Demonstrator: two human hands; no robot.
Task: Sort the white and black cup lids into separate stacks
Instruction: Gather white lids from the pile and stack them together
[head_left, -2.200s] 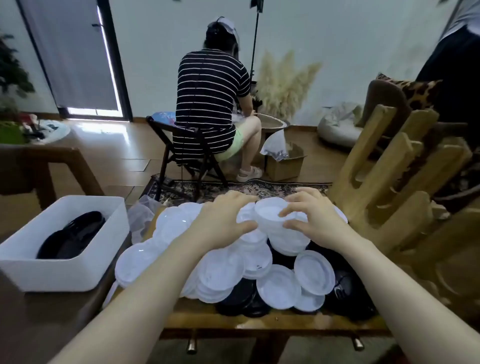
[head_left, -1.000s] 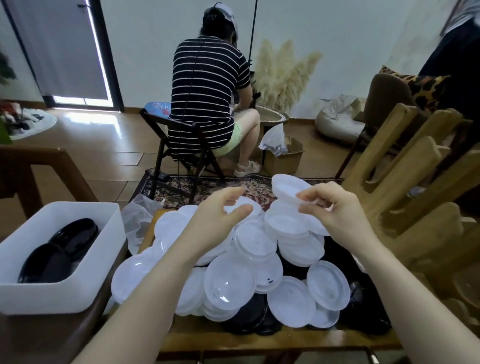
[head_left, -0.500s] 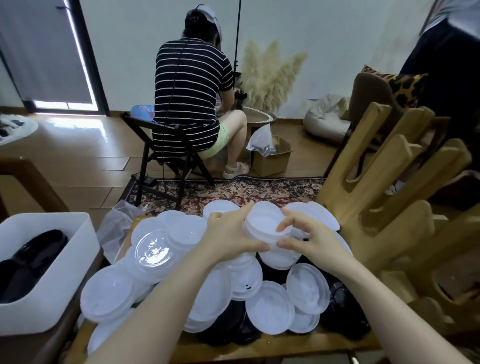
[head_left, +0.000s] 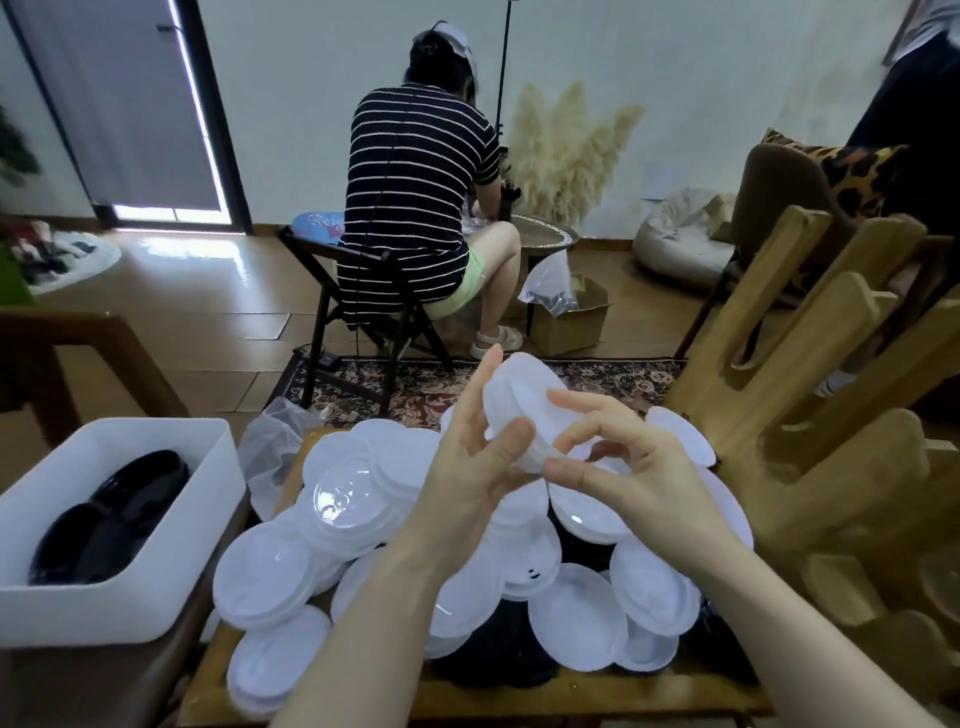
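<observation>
Now: both hands lift a small stack of white lids above the counter pile.
Head view: left hand (head_left: 467, 467) cradles the white lids (head_left: 524, 410), thumb pressing their edge; right hand (head_left: 623, 467) pinches the near rim. Below this grip, loose lids could scatter if the slippery stack tips.

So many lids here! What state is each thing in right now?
Left hand: grips the held white lids.
Right hand: fingers pinch the same lids.
Held white lids: small stack, lifted above the pile, tilted.
Pile of lids: mixed white and black, unsorted, on the table.
White bin: holds only black lids.
</observation>
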